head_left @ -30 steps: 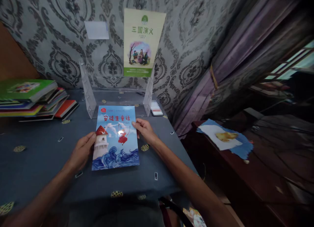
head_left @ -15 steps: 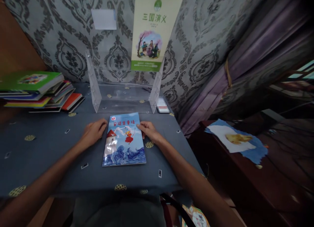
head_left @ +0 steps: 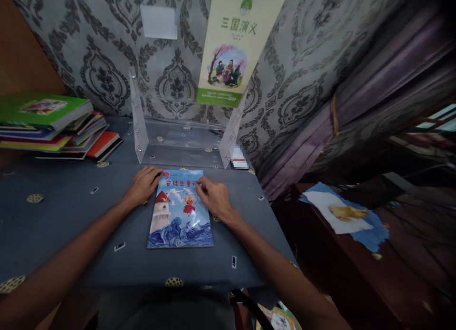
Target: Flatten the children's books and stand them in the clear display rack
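While the book (head_left: 181,224) lies end-on to the table's (head_left: 140,268) near edge, the half-curled left hand (head_left: 144,185) borders its far-left corner, the half-curled right hand (head_left: 214,198) overlaps it, grips unclear.

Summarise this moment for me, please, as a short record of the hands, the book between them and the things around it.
Left hand: at the upper left edge of the blue book
Right hand: over its upper right edge
Blue book: flat on the tablecloth, cover up
Behind: clear stand; cream-and-green book at its upper right
Far left: stack of books
Far right: purple curtain
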{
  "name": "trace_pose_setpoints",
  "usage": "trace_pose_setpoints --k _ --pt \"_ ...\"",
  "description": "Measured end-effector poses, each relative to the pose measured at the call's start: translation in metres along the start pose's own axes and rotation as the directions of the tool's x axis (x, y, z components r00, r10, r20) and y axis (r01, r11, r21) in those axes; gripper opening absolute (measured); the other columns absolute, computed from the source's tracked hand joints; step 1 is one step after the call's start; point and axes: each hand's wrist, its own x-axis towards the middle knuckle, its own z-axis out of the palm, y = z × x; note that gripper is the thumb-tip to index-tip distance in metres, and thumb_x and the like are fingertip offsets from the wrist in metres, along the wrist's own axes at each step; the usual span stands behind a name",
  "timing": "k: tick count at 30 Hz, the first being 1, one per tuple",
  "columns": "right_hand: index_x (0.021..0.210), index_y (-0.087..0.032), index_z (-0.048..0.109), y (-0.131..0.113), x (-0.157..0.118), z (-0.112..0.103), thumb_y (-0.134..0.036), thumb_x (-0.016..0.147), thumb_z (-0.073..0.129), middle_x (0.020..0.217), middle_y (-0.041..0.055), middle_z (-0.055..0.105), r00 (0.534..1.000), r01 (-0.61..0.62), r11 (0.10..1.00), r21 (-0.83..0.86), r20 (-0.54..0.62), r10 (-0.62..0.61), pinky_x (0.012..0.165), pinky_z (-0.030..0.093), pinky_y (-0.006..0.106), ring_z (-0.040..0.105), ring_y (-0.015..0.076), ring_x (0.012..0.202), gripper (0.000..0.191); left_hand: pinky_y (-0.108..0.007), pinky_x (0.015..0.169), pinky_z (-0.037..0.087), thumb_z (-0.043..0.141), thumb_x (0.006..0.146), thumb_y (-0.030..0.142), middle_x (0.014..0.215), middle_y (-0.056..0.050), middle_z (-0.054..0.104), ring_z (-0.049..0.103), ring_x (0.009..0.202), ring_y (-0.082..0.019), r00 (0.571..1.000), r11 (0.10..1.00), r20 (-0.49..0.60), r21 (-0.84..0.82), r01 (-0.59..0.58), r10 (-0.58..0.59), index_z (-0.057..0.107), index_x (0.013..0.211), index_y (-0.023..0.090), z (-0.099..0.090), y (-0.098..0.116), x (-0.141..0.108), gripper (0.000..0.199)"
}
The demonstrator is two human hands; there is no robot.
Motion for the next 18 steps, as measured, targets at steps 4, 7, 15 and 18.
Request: trace_pose_setpoints --k 4,7,15,18 --pt "0.106 -0.018 0.07 -0.025 0.016 0.018 -0.027 0.102 0.053 0.109 0.0132 0.076 0.952 0.283 0.959 -0.013 0.129 -0.279 0.092 0.05 0.037 0.067 0.0267 0.106 0.02 -0.045 0.1 0.049 0.044 0.1 0.03 0.114 -0.011 0.073 0.063 0.108 -0.027 1.0 1.0 -0.008 -0.016 -0.018 0.018 0.068 0.118 0.017 0.001 -0.002 0.0 0.032" --pt "0.113 -0.015 0.066 -0.039 0.03 0.035 -0.025 0.102 0.054 0.129 0.0171 0.07 0.899 0.392 0.919 0.028 0.201 -0.39 0.107 0.046 0.045 0.06 0.0289 0.126 0.019 -0.045 0.102 0.048 0.044 0.099 0.027 0.114 -0.01 0.073 0.063 0.108 -0.026 0.999 0.999 -0.014 -0.021 -0.03 0.03 0.068 0.118 0.018 0.002 -0.003 0.0 0.032" --pt "0.131 -0.011 0.056 -0.053 0.049 0.062 -0.035 0.102 0.058 0.156 0.0258 0.048 0.887 0.382 0.923 0.045 0.261 -0.38 0.123 0.03 0.057 0.039 0.0321 0.152 0.038 -0.043 0.098 0.05 0.041 0.097 0.02 0.112 -0.01 0.074 0.064 0.104 -0.026 0.999 0.998 -0.016 -0.031 -0.052 0.052 0.069 0.114 0.019 -0.001 -0.003 0.001 0.034" --pt "0.134 -0.013 0.055 -0.051 0.048 0.063 -0.037 0.102 0.058 0.157 0.025 0.047 0.886 0.386 0.92 0.059 0.254 -0.388 0.123 0.03 0.058 0.037 0.0317 0.153 0.04 -0.043 0.1 0.05 0.041 0.097 0.021 0.111 -0.009 0.074 0.064 0.105 -0.026 0.998 0.998 -0.027 -0.033 -0.057 0.056 0.07 0.113 0.02 0.0 -0.003 0.001 0.033"
